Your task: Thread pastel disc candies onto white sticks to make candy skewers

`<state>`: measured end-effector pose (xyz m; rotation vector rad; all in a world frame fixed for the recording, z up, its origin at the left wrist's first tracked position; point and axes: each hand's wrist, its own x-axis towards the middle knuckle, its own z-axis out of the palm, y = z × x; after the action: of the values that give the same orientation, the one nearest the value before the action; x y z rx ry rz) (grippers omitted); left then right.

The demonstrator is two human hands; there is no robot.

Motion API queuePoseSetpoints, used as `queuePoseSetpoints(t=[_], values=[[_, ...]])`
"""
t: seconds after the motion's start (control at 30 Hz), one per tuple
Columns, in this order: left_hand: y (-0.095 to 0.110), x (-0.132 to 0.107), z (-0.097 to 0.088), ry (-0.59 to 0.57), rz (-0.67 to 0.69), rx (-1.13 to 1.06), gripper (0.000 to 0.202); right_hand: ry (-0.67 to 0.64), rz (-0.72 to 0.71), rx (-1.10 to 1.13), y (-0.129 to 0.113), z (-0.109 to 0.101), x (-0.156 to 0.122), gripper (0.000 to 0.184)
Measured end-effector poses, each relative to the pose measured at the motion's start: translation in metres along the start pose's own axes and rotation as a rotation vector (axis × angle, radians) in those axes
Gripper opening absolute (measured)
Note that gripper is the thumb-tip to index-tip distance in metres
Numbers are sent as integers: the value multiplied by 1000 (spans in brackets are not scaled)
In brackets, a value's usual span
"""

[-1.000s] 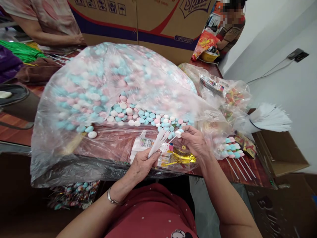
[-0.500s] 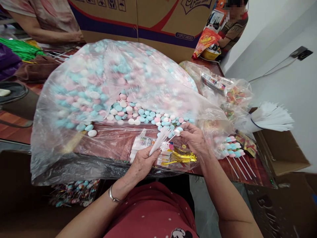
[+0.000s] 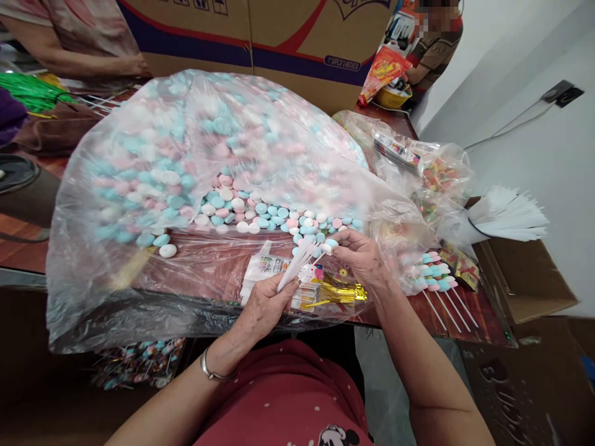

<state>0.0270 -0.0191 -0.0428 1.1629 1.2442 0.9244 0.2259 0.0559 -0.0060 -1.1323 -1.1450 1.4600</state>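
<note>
Where the table [image 3: 28, 248] ends at its near edge, the big clear bag of candies [image 3: 186, 186] sags over it and fills most of the top, leaving open room only in a small patch under the hands and a bare strip at the near left. A cardboard box [image 3: 260, 49] walls off the far side, and an open carton [image 3: 520, 279] sits off the right end.

The left hand [image 3: 264, 306] is closed around a bundle of white sticks [image 3: 295, 266], which fan up and to the right. The right hand [image 3: 360, 257] is pinched narrow, thumb and fingertips holding a white candy [image 3: 328, 246] at the tip of one stick, just in front of the loose candies spilling from the bag. Beneath the hands lie small printed packets [image 3: 269, 269] and gold twist ties [image 3: 339, 291]. Finished candy sticks [image 3: 434, 279] lie to the right.

The writing on the box and packets is too small or cut off to read.
</note>
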Motion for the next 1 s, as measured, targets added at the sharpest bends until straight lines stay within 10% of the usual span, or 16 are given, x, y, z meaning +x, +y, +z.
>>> queuePoseSetpoints(t=[0.33, 0.6, 1.0], values=[[-7, -1, 0, 34, 26, -32, 30, -39, -94, -138, 21, 5, -7, 29], [-5, -2, 1, 64, 27, -87, 30, -8, -556, -833, 22, 4, -14, 28], [-20, -2, 1, 142, 3, -108, 39, -28, -777, -1015, 32, 14, -25, 36]])
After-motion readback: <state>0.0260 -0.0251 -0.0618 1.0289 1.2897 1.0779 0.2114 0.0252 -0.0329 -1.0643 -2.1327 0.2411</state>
